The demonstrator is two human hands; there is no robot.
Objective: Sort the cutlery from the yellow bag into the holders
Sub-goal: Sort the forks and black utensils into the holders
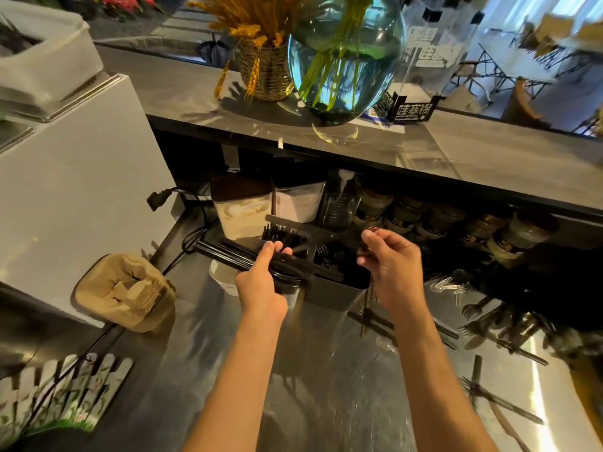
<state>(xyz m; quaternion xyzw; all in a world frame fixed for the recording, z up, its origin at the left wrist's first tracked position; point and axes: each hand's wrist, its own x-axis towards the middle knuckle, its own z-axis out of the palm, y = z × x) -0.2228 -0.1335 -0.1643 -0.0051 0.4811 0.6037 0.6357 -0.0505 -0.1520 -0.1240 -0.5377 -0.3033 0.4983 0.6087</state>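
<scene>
The left hand grips a bundle of black cutlery over the holder. The right hand, fingers curled, pinches something dark above its far rim. Loose forks crowd the counter right of it.

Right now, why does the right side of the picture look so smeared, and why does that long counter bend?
Head view: the loose cutlery on the steel worktop at right is streaked by motion blur, and the worktop throws bright glare; the wide-angle lens bows the grey counter; the left hand, gripping black cutlery, looks sharper than the right hand.
</scene>
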